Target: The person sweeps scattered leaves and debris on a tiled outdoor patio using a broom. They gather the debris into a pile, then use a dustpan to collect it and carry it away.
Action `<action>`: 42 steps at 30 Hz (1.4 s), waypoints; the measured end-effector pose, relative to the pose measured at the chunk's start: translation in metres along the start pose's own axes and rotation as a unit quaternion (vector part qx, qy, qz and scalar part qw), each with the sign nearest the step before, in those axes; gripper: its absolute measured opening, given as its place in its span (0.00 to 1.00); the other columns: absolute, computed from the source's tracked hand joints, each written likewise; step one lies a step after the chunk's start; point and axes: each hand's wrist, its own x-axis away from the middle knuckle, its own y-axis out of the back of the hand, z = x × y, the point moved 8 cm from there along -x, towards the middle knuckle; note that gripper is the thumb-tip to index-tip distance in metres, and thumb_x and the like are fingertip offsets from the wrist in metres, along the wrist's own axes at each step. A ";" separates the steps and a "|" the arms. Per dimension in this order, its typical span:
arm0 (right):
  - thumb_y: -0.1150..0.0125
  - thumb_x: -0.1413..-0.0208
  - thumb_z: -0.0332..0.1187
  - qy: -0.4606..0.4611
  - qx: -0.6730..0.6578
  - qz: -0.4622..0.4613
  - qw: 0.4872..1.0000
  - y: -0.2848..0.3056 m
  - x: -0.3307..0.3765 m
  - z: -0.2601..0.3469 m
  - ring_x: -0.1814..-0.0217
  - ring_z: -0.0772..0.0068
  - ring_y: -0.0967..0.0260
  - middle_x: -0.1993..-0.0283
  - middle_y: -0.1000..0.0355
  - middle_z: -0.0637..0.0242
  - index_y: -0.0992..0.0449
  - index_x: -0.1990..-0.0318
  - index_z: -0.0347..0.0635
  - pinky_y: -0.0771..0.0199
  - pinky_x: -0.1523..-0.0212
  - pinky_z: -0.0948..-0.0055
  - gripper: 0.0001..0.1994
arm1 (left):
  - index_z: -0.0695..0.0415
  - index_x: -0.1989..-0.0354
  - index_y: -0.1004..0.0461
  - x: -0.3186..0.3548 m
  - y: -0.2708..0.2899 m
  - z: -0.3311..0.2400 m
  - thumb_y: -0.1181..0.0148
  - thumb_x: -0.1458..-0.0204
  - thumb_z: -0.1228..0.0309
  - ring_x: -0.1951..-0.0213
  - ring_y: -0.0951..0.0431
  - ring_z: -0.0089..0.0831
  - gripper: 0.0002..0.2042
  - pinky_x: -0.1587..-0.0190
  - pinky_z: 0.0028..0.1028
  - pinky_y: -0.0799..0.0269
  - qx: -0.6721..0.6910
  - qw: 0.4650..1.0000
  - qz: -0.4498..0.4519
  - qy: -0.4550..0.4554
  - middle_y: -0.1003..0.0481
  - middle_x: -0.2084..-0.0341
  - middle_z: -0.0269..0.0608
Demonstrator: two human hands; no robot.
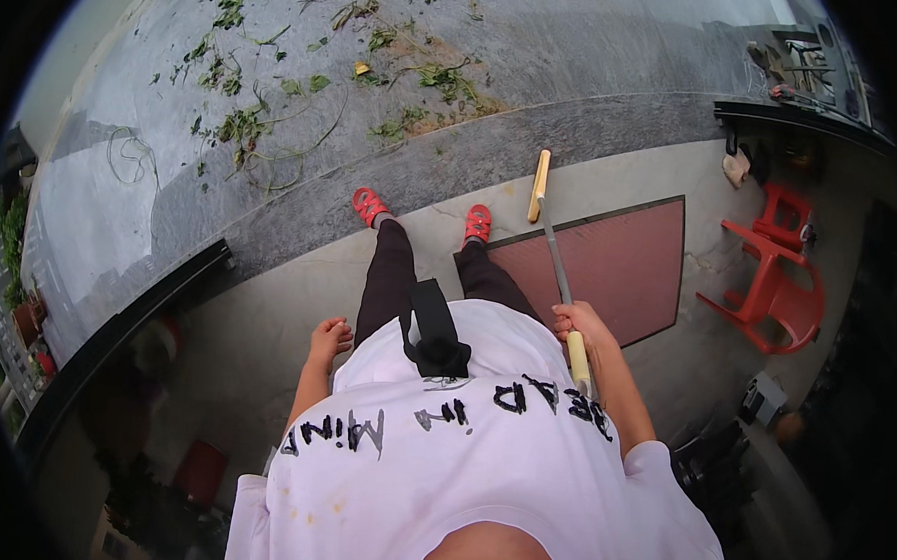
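Note:
My right hand (585, 326) is closed around the grey pole of a long-handled mop (557, 260), just above its cream-coloured grip. The pole reaches forward and slightly left to a narrow yellow head (540, 187), which rests on the pale floor ahead of my right foot. Beside my left thigh hangs my left hand (332, 337), with loosely curled fingers and nothing visible in it.
Torn green leaves and vines (243, 123) lie scattered over the grey paving ahead. A reddish mat (609, 262) covers floor at my right, with a red plastic chair (777, 284) beyond. Dark door tracks (131, 336) edge the left side. A black device (436, 335) hangs at my front.

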 end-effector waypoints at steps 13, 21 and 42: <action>0.49 0.48 0.26 0.121 0.005 0.140 0.983 -0.204 0.036 0.119 0.89 0.87 0.50 0.82 0.45 0.75 0.35 0.58 0.41 0.49 0.92 0.83 0.10 | 0.57 0.56 0.32 -0.028 0.135 -0.171 0.53 0.45 0.68 0.67 0.25 0.25 0.11 0.67 0.24 0.27 0.069 0.993 -0.038 -0.091 0.27 0.67 0.37; 0.49 0.52 0.26 0.175 0.221 -0.084 0.956 -0.152 -0.015 0.258 0.90 0.85 0.49 0.84 0.45 0.74 0.39 0.71 0.40 0.45 0.92 0.80 0.05 | 0.56 0.54 0.33 -0.033 0.104 -0.159 0.53 0.45 0.67 0.65 0.26 0.28 0.12 0.65 0.27 0.28 0.078 0.996 -0.026 -0.040 0.28 0.66 0.38; 0.48 0.55 0.23 0.051 0.337 0.009 0.940 -0.116 0.005 0.318 0.90 0.82 0.47 0.82 0.43 0.71 0.40 0.63 0.39 0.43 0.92 0.76 0.11 | 0.58 0.55 0.32 0.001 -0.104 -0.263 0.52 0.46 0.68 0.64 0.26 0.26 0.12 0.64 0.24 0.29 0.142 0.984 -0.026 -0.104 0.27 0.65 0.39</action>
